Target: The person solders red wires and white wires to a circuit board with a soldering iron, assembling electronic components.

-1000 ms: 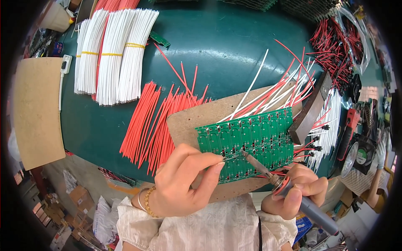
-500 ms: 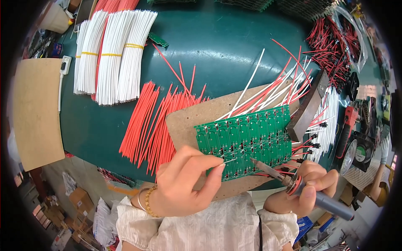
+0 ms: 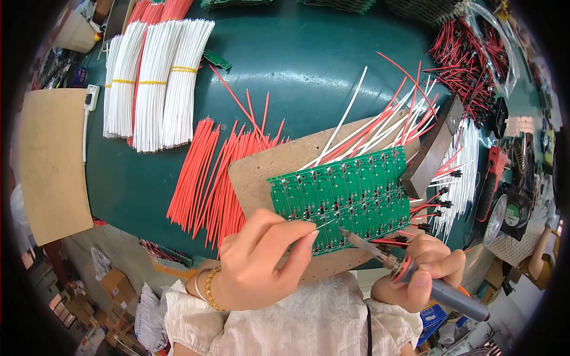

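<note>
A green circuit board panel point(image 3: 356, 178), divided into repeated small boards, lies on a brown fibreboard point(image 3: 279, 159). My left hand point(image 3: 261, 264) is closed over the panel's near left part, thumb and forefinger pinching a thin silvery solder wire point(image 3: 325, 225). My right hand point(image 3: 430, 273) grips a soldering iron point(image 3: 457, 301) with a grey handle. Its tip points left at the panel, close to the solder wire's end; whether they touch I cannot tell. Red and white wires point(image 3: 380, 133) stick out beyond the panel's far edge. A dark metal bar point(image 3: 432, 153) rests across its right end.
Loose red wires point(image 3: 208, 178) lie left of the fibreboard. Banded white wire bundles point(image 3: 155, 89) lie at the far left, beside a tan board point(image 3: 53, 160). At the right are red and black leads point(image 3: 463, 65), a fan point(image 3: 515, 213) and a red-handled tool point(image 3: 494, 178).
The soldering iron's tip has moved left across the panel, closer to the solder wire. My left hand keeps its pinch almost in place. The whole view has shifted slightly.
</note>
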The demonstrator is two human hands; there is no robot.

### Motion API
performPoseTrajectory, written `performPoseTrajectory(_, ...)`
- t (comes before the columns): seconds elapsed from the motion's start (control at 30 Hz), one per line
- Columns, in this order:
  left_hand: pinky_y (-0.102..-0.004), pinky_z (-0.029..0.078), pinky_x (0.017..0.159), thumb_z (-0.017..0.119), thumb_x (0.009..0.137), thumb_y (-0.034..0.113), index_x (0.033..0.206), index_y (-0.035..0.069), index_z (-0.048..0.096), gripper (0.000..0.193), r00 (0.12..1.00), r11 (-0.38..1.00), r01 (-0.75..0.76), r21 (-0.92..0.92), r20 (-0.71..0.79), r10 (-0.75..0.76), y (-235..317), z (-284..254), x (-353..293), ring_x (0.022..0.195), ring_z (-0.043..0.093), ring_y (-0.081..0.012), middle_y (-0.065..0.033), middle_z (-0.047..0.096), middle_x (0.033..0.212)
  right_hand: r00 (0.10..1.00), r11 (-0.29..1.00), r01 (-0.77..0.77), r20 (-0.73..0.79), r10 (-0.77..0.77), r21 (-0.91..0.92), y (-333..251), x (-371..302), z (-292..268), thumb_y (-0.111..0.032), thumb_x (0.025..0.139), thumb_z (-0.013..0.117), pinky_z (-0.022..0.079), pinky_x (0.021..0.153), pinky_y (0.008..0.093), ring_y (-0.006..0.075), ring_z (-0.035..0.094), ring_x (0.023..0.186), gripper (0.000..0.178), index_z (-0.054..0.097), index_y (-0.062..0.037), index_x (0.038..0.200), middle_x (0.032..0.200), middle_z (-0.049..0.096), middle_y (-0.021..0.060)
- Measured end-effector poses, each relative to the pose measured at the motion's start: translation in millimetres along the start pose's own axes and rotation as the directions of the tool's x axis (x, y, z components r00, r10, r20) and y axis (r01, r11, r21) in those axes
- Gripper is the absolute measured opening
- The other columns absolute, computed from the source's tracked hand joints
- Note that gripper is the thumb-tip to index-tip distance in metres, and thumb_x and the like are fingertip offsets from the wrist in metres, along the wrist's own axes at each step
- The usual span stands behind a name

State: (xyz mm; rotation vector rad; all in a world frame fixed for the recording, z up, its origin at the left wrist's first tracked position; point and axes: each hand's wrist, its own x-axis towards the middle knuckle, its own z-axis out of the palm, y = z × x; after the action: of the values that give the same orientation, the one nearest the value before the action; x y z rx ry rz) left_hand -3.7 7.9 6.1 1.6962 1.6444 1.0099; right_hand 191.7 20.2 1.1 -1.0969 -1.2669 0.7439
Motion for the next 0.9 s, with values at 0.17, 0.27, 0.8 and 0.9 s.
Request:
performPoseTrajectory(0.17,-0.0264,0.041,0.04,0.074,0.068,-0.004,0.086,0.002,0.067,0.021,0.994,0.995,-0.098,0.008,-0.046,0.099,0.2,5.3,7.0,0.047,0.054,-0.0144,-0.0057,0.055,0.072,0.993,0.992,0.084,-0.072,-0.092,-0.098,3.3,0.0,-4.0,-0.019,0.077,0.059,0.026,0.041,0.0283,0.0113,0.03,0.04,0.028,0.034,-0.0065,0.073,0.048,0.034,0.0027)
performPoseTrajectory(0.27,-0.0249,0.043,0.044,0.077,0.069,-0.003,0.088,0.004,0.069,0.022,0.995,0.995,-0.095,0.043,-0.017,0.096,-1.8,13.6,6.5,0.053,0.058,-0.0137,-0.0065,0.06,0.075,0.99,0.988,0.1,-0.093,-0.111,-0.115,5.7,-1.3,4.5,-0.018,0.077,0.058,0.025,0.041,0.0274,0.0109,0.03,0.039,0.028,0.034,-0.006,0.073,0.046,0.032,0.0017)
performPoseTrajectory(0.8,-0.0258,0.037,0.038,0.07,0.064,-0.004,0.086,0.004,0.068,0.024,0.983,0.974,-0.18,0.137,0.045,0.176,0.5,9.9,3.9,0.044,0.045,-0.0133,-0.0028,0.048,0.067,0.974,0.979,0.128,-0.165,-0.154,-0.159,9.2,-5.2,8.2,-0.017,0.073,0.056,0.025,0.042,0.0286,0.0114,0.029,0.042,0.027,0.032,-0.0063,0.07,0.052,0.035,0.0046)
performPoseTrajectory(0.9,-0.0268,0.038,0.038,0.071,0.066,-0.005,0.085,0.003,0.066,0.021,0.995,0.99,-0.099,0.098,-0.002,0.099,8.3,7.1,10.9,0.045,0.047,-0.0136,-0.0036,0.05,0.068,0.947,0.99,0.077,-0.302,-0.109,-0.115,3.8,-6.2,10.9,-0.016,0.075,0.055,0.027,0.044,0.0286,0.0123,0.03,0.042,0.026,0.031,-0.0066,0.072,0.051,0.035,0.0049)
